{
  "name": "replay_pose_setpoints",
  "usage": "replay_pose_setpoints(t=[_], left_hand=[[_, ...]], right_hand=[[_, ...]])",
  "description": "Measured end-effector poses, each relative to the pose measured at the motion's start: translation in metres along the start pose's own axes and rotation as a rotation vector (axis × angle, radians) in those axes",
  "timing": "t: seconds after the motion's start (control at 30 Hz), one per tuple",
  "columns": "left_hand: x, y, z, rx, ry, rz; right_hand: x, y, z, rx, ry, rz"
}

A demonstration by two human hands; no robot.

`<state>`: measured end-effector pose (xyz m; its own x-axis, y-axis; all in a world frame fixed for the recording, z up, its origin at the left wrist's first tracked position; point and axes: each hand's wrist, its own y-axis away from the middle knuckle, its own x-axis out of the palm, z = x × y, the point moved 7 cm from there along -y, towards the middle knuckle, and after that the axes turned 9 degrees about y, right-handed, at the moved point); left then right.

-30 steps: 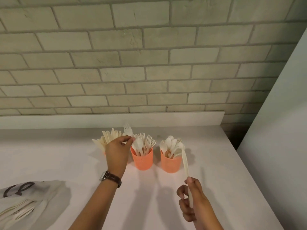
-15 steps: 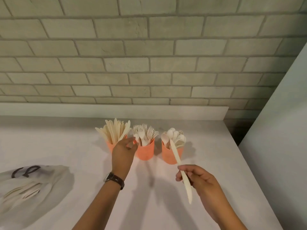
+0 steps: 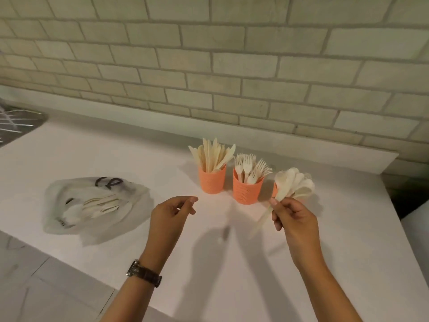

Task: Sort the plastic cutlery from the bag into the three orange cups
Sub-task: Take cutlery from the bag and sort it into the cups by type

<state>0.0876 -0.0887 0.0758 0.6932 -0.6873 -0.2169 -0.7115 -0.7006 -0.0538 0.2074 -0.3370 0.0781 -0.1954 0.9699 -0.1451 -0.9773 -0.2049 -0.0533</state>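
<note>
Three orange cups stand in a row near the back of the white counter: the left cup holds knives, the middle cup holds forks, and the right cup, mostly hidden by my right hand and the spoons in it, holds spoons. My right hand pinches a cream plastic spoon tilted in front of the right cup, bowl end up. My left hand hovers in front of the left cup, fingers loosely curled and holding nothing. A translucent plastic bag with several pieces of cutlery inside lies at the left.
A metal rack or sink sits at the far left edge. A brick wall backs the counter. The counter ends at the right edge beside a dark gap, and its front edge drops to a tiled floor.
My left hand has let go of the fork into the middle cup and drawn back. My right hand has turned the spoon closer to the right cup. The view has swung left, showing more of the bag.
</note>
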Motion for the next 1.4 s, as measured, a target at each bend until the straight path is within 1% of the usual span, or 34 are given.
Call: replay_pose_setpoints(t=[0.1,0.23,0.33,0.4,0.47,0.57,0.63,0.7,0.77,0.87,1.0,1.1,1.17,1.23,1.3,1.37,1.4], left_hand=[[-0.032,-0.005,0.011,-0.027,0.0,-0.057],[-0.068,-0.023,0.023,-0.041,0.01,-0.105],[-0.087,-0.044,0.028,-0.024,0.024,-0.086],[-0.099,-0.064,0.03,-0.014,0.026,-0.046],[-0.113,-0.085,0.029,0.006,0.031,-0.002],[-0.14,-0.114,0.024,0.049,0.048,0.078],[-0.161,-0.129,0.017,0.087,0.057,0.132],[-0.184,-0.142,0.01,0.127,0.05,0.154],[-0.208,-0.153,0.004,0.194,-0.007,0.18],[-0.235,-0.167,0.007,0.249,-0.076,0.255],[-0.26,-0.176,0.035,0.258,-0.231,0.392],[-0.267,-0.171,0.058,0.286,-0.364,0.521],[-0.27,-0.167,0.073,0.295,-0.435,0.564],[-0.273,-0.165,0.08,0.308,-0.503,0.57],[-0.275,-0.167,0.085,0.295,-0.537,0.55],[-0.276,-0.172,0.083,0.263,-0.546,0.559],[-0.275,-0.175,0.081,0.247,-0.539,0.575]], right_hand=[[0.033,-0.006,0.002,-0.021,0.029,0.039],[0.082,-0.029,0.03,-0.124,0.084,0.042],[0.12,-0.056,0.045,-0.238,0.256,-0.042],[0.144,-0.074,0.041,-0.263,0.379,-0.109],[0.165,-0.089,0.028,-0.224,0.512,-0.149],[0.192,-0.102,0.005,-0.07,0.77,-0.121],[0.203,-0.105,0.001,0.024,0.883,-0.115],[0.204,-0.104,0.009,0.066,0.92,-0.171],[0.204,-0.097,0.025,0.062,0.925,-0.247],[0.203,-0.078,0.043,0.022,0.833,-0.318],[0.218,-0.042,0.062,-0.062,0.745,-0.366],[0.253,-0.014,0.068,-0.082,0.603,-0.254],[0.287,0.004,0.066,-0.08,0.484,-0.127],[0.327,0.021,0.058,-0.073,0.397,0.042],[0.371,0.036,0.051,-0.109,0.415,0.258],[0.411,0.045,0.039,-0.136,0.504,0.472],[0.427,0.045,0.032,-0.166,0.567,0.554]])
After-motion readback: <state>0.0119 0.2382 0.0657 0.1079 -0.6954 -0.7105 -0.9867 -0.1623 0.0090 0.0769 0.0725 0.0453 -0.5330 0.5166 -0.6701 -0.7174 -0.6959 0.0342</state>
